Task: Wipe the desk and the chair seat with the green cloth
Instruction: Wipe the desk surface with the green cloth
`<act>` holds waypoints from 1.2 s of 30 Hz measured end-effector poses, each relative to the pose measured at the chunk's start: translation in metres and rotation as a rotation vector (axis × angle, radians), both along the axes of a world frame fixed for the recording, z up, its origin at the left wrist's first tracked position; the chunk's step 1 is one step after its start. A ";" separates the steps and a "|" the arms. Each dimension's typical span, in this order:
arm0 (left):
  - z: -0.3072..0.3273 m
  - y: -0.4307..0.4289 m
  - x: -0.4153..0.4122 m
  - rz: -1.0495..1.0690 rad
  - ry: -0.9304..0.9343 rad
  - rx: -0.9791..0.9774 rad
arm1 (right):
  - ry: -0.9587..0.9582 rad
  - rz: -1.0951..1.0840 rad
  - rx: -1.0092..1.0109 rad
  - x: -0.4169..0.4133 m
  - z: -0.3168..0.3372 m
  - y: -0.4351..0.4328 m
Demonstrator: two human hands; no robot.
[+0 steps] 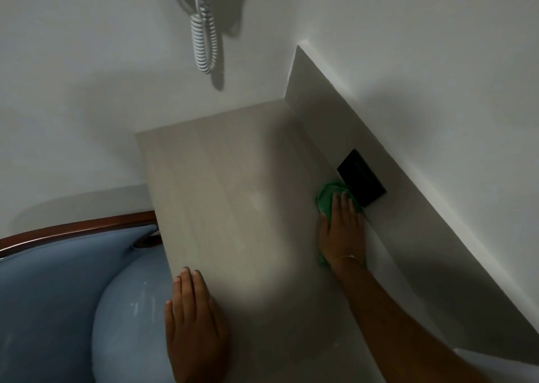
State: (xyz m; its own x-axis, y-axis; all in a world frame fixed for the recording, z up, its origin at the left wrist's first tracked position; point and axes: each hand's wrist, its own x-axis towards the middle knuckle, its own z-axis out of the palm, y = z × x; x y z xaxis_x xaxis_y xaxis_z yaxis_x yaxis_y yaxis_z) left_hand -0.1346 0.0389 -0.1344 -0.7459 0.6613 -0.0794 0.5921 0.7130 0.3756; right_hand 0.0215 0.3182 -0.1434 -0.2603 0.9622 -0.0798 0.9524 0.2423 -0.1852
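The pale wooden desk (233,196) runs from the wall corner toward me. My right hand (342,228) presses flat on the green cloth (328,197) at the desk's right side, against the raised back panel. Most of the cloth is hidden under the palm; green shows past the fingertips and by the wrist. My left hand (194,324) lies flat with fingers together on the desk's left edge, holding nothing. The blue padded chair seat (128,324) sits to the left, partly under the desk, with white specks on it.
A black socket plate (361,178) is set in the back panel just beyond the cloth. A white coiled cord (204,41) hangs on the wall above the desk. The chair's blue backrest (58,266) has a dark wooden rim (78,228).
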 end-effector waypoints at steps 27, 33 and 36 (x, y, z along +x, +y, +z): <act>-0.036 -0.009 -0.008 -0.015 0.058 -0.028 | 0.007 0.229 0.048 -0.192 -0.004 0.162; -0.038 -0.011 -0.009 -0.009 0.052 -0.060 | 0.020 0.645 0.011 -0.233 0.003 0.075; -0.036 -0.012 -0.009 -0.002 0.032 -0.073 | 0.019 0.826 0.009 -0.211 -0.003 -0.011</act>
